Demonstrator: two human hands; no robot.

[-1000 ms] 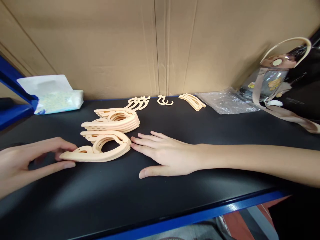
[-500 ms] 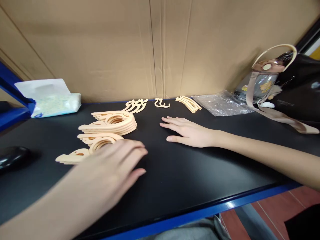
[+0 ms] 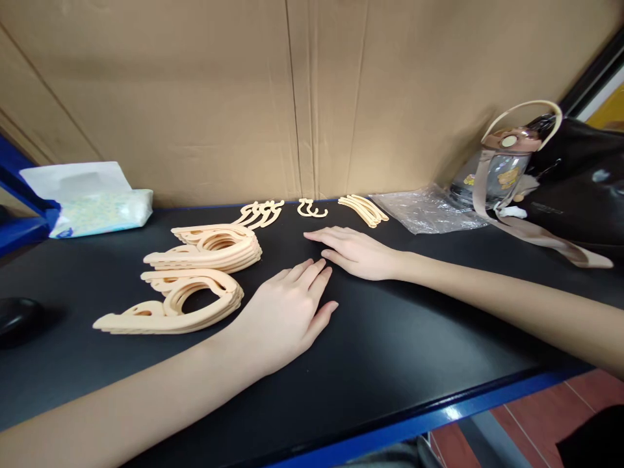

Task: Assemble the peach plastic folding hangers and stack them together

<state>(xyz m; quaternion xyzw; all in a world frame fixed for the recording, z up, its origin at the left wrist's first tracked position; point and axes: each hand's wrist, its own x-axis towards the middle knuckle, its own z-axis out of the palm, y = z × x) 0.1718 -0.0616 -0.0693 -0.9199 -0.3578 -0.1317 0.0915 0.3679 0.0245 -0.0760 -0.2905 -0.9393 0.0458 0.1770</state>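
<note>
My left hand (image 3: 290,309) lies flat on the black tabletop, fingers stretched out and holding nothing. Its fingertips are close to my right hand (image 3: 353,252), which also rests palm down with extended fingers and nothing in it. Left of my left hand sit two stacks of cream plastic hanger arms, a near stack (image 3: 205,320) and a far stack (image 3: 214,260). Behind them lie several small cream hooks (image 3: 266,213) in a row. A couple more hooks (image 3: 312,209) lie near the middle, and several curved cream strips (image 3: 363,209) are to their right.
A tissue pack (image 3: 104,208) stands at the back left, and a black computer mouse (image 3: 19,320) is at the left edge. Clear plastic wrapping (image 3: 429,211), a strapped water bottle (image 3: 507,159) and a black bag (image 3: 580,188) occupy the back right. Cardboard (image 3: 195,97) rises behind the table.
My left hand has moved right, away from the near stack, and now lies beside my right hand. My right hand's fingers have drawn closer together. The view has shifted slightly.
</note>
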